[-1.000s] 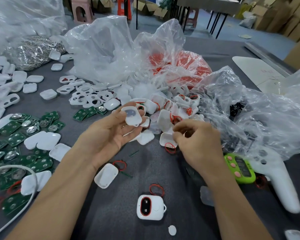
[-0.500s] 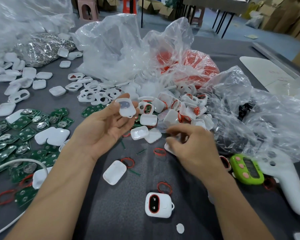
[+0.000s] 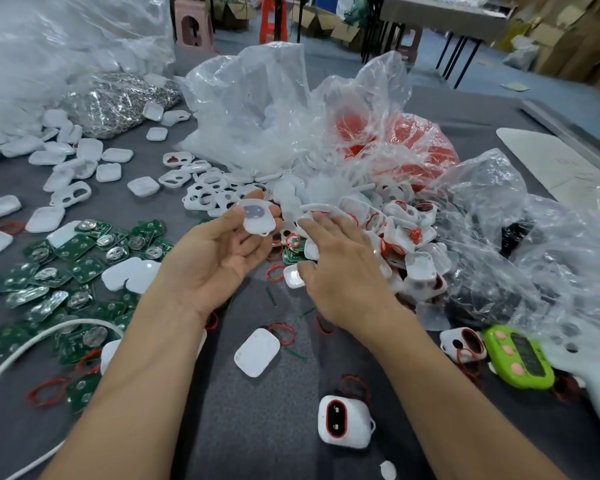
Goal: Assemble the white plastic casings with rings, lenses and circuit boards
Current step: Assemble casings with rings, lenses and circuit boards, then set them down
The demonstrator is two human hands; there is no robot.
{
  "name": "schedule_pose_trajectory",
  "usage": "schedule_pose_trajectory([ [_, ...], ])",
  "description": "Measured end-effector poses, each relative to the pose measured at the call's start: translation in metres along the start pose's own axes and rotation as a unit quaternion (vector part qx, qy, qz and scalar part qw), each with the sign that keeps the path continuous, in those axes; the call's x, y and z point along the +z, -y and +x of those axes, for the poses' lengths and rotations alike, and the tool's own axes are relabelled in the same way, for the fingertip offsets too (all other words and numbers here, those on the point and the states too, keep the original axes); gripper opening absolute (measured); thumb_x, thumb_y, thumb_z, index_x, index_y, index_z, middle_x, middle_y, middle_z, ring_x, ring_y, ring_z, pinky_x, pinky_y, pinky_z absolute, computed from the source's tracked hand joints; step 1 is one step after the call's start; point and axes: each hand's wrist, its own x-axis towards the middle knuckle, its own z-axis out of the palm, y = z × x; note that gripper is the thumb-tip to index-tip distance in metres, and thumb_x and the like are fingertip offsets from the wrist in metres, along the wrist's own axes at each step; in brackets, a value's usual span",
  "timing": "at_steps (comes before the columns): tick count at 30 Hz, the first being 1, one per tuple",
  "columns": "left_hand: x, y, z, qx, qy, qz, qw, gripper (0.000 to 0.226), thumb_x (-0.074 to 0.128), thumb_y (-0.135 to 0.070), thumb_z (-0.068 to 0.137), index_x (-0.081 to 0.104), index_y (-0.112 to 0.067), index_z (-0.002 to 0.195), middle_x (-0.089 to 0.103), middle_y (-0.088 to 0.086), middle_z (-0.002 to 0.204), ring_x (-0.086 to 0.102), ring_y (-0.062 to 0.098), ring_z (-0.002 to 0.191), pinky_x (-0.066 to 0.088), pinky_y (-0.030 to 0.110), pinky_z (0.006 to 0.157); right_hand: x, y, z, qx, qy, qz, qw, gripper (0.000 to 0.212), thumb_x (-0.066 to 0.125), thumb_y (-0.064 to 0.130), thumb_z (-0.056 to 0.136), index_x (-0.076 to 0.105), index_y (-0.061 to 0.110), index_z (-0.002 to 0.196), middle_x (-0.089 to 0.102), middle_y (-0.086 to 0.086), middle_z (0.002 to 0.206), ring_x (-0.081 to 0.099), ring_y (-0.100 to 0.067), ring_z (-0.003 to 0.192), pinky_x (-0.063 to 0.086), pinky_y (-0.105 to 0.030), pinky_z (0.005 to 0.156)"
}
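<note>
Moved: right hand (image 3: 343,271), curled low near a loose ring 0.5 s ago, now lies further forward over the casing pile (image 3: 406,237), close beside the left hand.
Right hand: palm down, fingers stretched out and relaxed over the pile, gripping nothing I can see; thumb just beside 1 small white shell (image 3: 293,277).
Left hand (image 3: 219,258): palm up, thumb and fingertips pinching 1 white casing (image 3: 258,216).
Held casing: raised above the table at the pile's near-left edge, with a greyish oval window facing the camera.
Clear bag (image 3: 257,109): crumpled and open behind the pile, with white plastic parts inside.
Red bag (image 3: 416,143): clear film over a mass of red pieces, too blurred to identify.
Right bag (image 3: 492,237): clear film over dark parts, kind unclear.
Silver bag (image 3: 118,102): far left, filled with small shiny metal pieces.
Table (image 3: 222,427): grey cloth surface.
Circuit boards (image 3: 84,265): green, scattered at left, several with round metal discs.
Loose shells (image 3: 84,161): white, spread across the far left.
Red rings (image 3: 281,332): a few lie loose near the wrists.
Finished casing (image 3: 343,426): near edge, red ring around a dark window.
Green device (image 3: 518,358): at right, touching a white handle (image 3: 596,375).
White cable (image 3: 32,344): curves across the near left.
Room: pink stool (image 3: 194,26), cardboard boxes (image 3: 326,26) and a black-legged table (image 3: 458,57) beyond.
</note>
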Motion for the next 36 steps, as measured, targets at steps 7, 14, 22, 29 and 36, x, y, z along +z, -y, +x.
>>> schedule_pose_trajectory([
  [7, -0.007, -0.008, 0.001, -0.005, -0.009, -0.020, 1.000, 0.033, 0.047, -0.020, 0.105, 0.080, -0.014, 0.104, 0.076, 0.010, 0.113, 0.075, 0.020, 0.094, 0.061, 0.026, 0.076, 0.017, 0.016, 0.020, -0.056, 0.069, -0.049, 0.995, 0.059, 0.051, 0.035, 0.100, 0.036, 0.026, 0.156, 0.031, -0.006, 0.162, 0.025, -0.030, 0.148, 0.018, -0.038, 0.121],
  [14, -0.013, -0.012, 0.008, -0.003, -0.030, -0.030, 0.999, 0.026, 0.047, -0.019, 0.106, 0.068, -0.014, 0.121, 0.075, 0.011, 0.117, 0.075, 0.022, 0.099, 0.060, 0.025, 0.078, -0.026, 0.010, 0.007, -0.016, 0.142, -0.004, 0.990, 0.032, 0.063, 0.014, 0.085, 0.078, 0.029, 0.108, 0.072, 0.016, 0.092, 0.062, 0.004, 0.081, 0.045, -0.008, 0.074],
  [22, -0.018, -0.014, 0.011, -0.005, -0.031, -0.019, 0.999, 0.026, 0.050, -0.017, 0.105, 0.068, -0.015, 0.124, 0.075, 0.010, 0.120, 0.073, 0.023, 0.105, 0.051, 0.030, 0.090, -0.041, -0.002, 0.053, 0.087, -0.052, 0.000, 0.995, 0.019, 0.061, 0.025, 0.093, 0.080, 0.027, 0.095, 0.077, 0.004, 0.090, 0.069, -0.020, 0.086, 0.055, -0.036, 0.085],
  [29, -0.016, -0.011, 0.014, -0.005, -0.021, -0.003, 1.000, 0.026, 0.049, -0.018, 0.104, 0.066, -0.014, 0.122, 0.074, 0.012, 0.123, 0.073, 0.023, 0.107, 0.053, 0.029, 0.084, -0.027, 0.006, 0.058, 0.028, 0.111, -0.164, 0.980, 0.037, 0.063, 0.010, 0.089, 0.070, 0.027, 0.121, 0.067, -0.003, 0.122, 0.063, -0.030, 0.108, 0.050, -0.037, 0.096],
  [36, -0.015, -0.011, 0.013, -0.008, -0.019, -0.002, 1.000, 0.027, 0.050, -0.018, 0.103, 0.067, -0.015, 0.123, 0.074, 0.011, 0.123, 0.073, 0.022, 0.108, 0.055, 0.028, 0.085, -0.045, 0.013, 0.049, 0.043, 0.096, -0.163, 0.981, 0.021, 0.062, 0.022, 0.090, 0.078, 0.024, 0.103, 0.075, -0.003, 0.105, 0.067, -0.028, 0.098, 0.048, -0.040, 0.102],
])
